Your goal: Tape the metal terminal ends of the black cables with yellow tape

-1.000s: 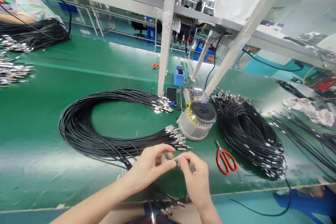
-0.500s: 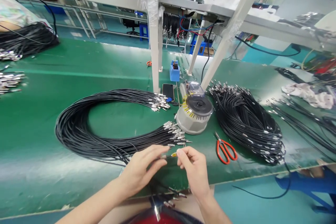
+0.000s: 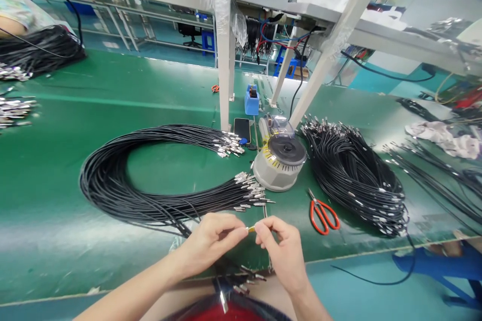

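Observation:
My left hand (image 3: 215, 239) is closed in a pinch on the end of a black cable, whose small silvery tip just shows past the fingertips. My right hand (image 3: 281, 250) pinches a short strip of yellow tape (image 3: 251, 229) that spans the narrow gap to the left fingertips. Behind both hands, a looped bundle of black cables (image 3: 109, 180) with silvery metal ends lies on the green tabletop (image 3: 165, 170). More cable ends (image 3: 244, 286) hang over the table edge at my lap.
A round tape dispenser (image 3: 280, 168) stands beyond my right hand, with red-handled snips (image 3: 323, 213) nearby. A second cable coil (image 3: 354, 180) lies to the right. A phone (image 3: 242, 130) and a blue tape holder (image 3: 251, 100) sit by the shelf post (image 3: 223, 50).
My left hand has moved slightly right, its fingers closing onto the cable end against the yellow strip. My right hand keeps its pinch and has shifted only a little.

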The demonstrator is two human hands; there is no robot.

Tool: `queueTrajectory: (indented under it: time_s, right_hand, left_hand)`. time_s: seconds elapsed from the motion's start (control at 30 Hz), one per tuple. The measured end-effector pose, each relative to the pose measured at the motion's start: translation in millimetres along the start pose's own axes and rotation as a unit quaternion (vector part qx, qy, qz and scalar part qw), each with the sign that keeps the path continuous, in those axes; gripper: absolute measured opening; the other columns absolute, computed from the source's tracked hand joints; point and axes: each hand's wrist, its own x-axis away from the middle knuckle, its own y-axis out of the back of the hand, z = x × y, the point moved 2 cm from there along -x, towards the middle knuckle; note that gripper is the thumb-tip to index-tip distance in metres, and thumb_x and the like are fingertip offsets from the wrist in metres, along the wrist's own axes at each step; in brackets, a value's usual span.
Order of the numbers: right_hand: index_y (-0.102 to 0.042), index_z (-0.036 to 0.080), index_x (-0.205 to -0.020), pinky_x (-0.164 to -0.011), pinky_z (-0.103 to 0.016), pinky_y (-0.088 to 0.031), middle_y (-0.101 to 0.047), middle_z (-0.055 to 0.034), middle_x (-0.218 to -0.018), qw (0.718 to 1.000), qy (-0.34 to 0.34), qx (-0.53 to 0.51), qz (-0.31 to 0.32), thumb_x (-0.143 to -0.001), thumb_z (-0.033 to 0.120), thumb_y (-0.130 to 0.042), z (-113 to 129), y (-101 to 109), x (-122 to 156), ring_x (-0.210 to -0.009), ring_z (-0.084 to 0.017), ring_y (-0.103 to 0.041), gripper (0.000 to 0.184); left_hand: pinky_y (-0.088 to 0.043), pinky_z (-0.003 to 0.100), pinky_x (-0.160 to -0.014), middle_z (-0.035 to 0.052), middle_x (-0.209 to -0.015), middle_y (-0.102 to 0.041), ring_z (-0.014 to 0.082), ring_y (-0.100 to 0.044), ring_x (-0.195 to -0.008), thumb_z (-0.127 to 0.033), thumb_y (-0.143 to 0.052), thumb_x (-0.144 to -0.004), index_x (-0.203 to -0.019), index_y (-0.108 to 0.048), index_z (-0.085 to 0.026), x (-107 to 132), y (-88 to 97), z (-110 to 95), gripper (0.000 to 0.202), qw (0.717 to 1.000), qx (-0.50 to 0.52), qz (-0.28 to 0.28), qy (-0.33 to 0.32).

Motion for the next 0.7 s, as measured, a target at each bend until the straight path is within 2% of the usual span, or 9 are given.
queueTrajectory:
  time_s: [0.1,0.23,0.3,0.37,0.43,0.5,0.6,0.7]
  right_hand:
    - [-0.061,0.017,-0.066,-0.056,-0.023,-0.042,-0.059,0.0015,-0.059,0.999,-0.017,-0.021,0.018,-0.089,0.035,-0.059,-3,0,0,-0.056,-0.012,-0.052,0.029]
    - [-0.062,0.018,-0.066,-0.054,-0.024,-0.044,-0.06,0.001,-0.059,1.0,-0.003,-0.009,0.025,-0.091,0.034,-0.058,-4,0,1,-0.055,-0.013,-0.053,0.03]
    - [-0.065,0.019,-0.069,-0.058,-0.026,-0.045,-0.064,-0.001,-0.063,0.997,0.064,0.05,-0.005,-0.091,0.029,-0.057,1,1,3,-0.059,-0.014,-0.055,0.026]
    - [-0.068,0.02,-0.072,-0.064,-0.03,-0.045,-0.067,-0.0032,-0.068,0.979,0.162,0.119,-0.03,-0.091,0.024,-0.057,9,2,5,-0.064,-0.017,-0.056,0.022]
    - [-0.068,0.021,-0.075,-0.066,-0.032,-0.044,-0.068,-0.0043,-0.07,0.964,0.217,0.151,-0.032,-0.091,0.021,-0.056,14,2,6,-0.065,-0.018,-0.056,0.02]
    - [-0.066,0.02,-0.072,-0.063,-0.03,-0.043,-0.066,-0.0034,-0.067,0.973,0.188,0.135,-0.018,-0.091,0.022,-0.056,15,1,6,-0.063,-0.017,-0.056,0.022]
    - [-0.062,0.019,-0.066,-0.057,-0.026,-0.043,-0.061,-0.0004,-0.061,0.995,0.075,0.062,0.004,-0.091,0.028,-0.057,8,-1,6,-0.058,-0.014,-0.054,0.027]
    - [-0.061,0.018,-0.065,-0.054,-0.023,-0.042,-0.059,0.0011,-0.058,1.0,-0.002,-0.012,0.017,-0.089,0.032,-0.059,-2,-2,6,-0.054,-0.012,-0.051,0.029]
  left_hand:
    - [-0.03,0.022,-0.053,-0.0021,-0.057,-0.05,0.0099,-0.041,-0.054,-0.029,-0.049,-0.096,-0.071,-0.07,-0.015,1,-1.7,2,0.036,0.999,-0.04,-0.006,-0.033]
    - [-0.034,0.022,-0.055,-0.0009,-0.06,-0.054,0.011,-0.045,-0.056,-0.033,-0.046,-0.098,-0.076,-0.071,-0.015,1,-0.4,3,0.038,0.999,-0.022,0.02,-0.018]
    - [-0.038,0.022,-0.059,0.0002,-0.067,-0.059,0.0122,-0.049,-0.062,-0.034,-0.043,-0.099,-0.08,-0.069,-0.015,3,0.8,3,0.037,0.999,-0.002,0.033,-0.007]
    - [-0.039,0.022,-0.063,0.0005,-0.073,-0.059,0.0127,-0.051,-0.067,-0.033,-0.04,-0.101,-0.084,-0.067,-0.016,5,1.5,2,0.036,0.999,0.004,0.047,-0.013]
    - [-0.039,0.022,-0.065,0.0001,-0.074,-0.058,0.0125,-0.05,-0.068,-0.031,-0.039,-0.101,-0.084,-0.065,-0.017,8,1.0,1,0.034,0.998,-0.001,0.06,-0.028]
    - [-0.038,0.022,-0.064,-0.0002,-0.073,-0.055,0.0122,-0.049,-0.067,-0.029,-0.038,-0.101,-0.083,-0.063,-0.017,9,-0.2,1,0.033,0.997,-0.01,0.06,-0.042]
    - [-0.036,0.022,-0.062,-0.0004,-0.07,-0.052,0.0119,-0.046,-0.064,-0.028,-0.039,-0.101,-0.081,-0.063,-0.016,9,-2.5,2,0.033,0.997,-0.022,0.045,-0.057]
    - [-0.033,0.023,-0.058,-0.0011,-0.065,-0.05,0.011,-0.042,-0.059,-0.029,-0.041,-0.1,-0.079,-0.065,-0.015,8,-3.9,3,0.036,0.998,-0.017,0.037,-0.045]
